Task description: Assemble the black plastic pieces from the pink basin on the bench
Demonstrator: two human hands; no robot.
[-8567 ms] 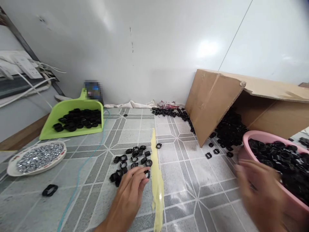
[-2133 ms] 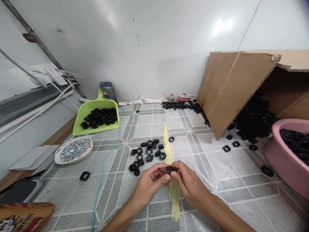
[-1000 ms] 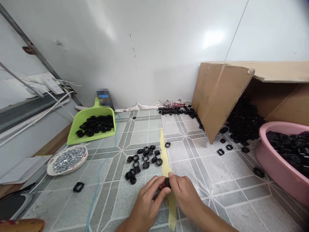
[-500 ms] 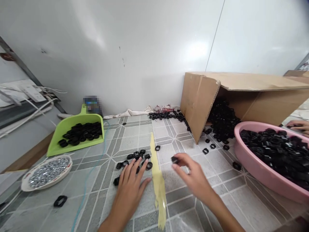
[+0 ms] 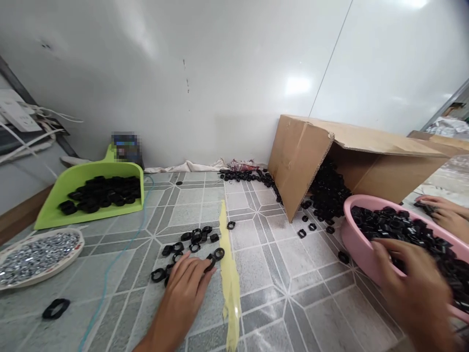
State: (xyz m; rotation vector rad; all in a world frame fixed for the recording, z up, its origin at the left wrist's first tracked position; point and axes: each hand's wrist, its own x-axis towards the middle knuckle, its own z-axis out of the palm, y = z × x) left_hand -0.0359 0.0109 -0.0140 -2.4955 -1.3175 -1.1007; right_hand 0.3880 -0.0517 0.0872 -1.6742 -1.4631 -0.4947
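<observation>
My left hand [image 5: 183, 291] lies flat on the tiled surface, fingers stretched, its fingertips touching the near edge of a small scatter of black plastic rings [image 5: 190, 242]. A yellow tape strip [image 5: 229, 274] runs just right of that hand. My right hand [image 5: 414, 288] is smeared by motion and hovers over the near rim of a pink basin [image 5: 357, 244] heaped with black rings. Whether those fingers hold anything does not show.
A tipped cardboard box [image 5: 296, 161] spills black rings at the back right. Another person's hand [image 5: 441, 212] rests beyond the basin. A green dustpan [image 5: 54, 208] of rings, a plate [image 5: 44, 276] of silver nuts, a lone ring [image 5: 56, 309] and a blue cord [image 5: 110, 264] lie left.
My hands have parted. The right hand, which pinched a black piece, has swung right to the pink basin. The left hand has dropped flat beside the scattered rings.
</observation>
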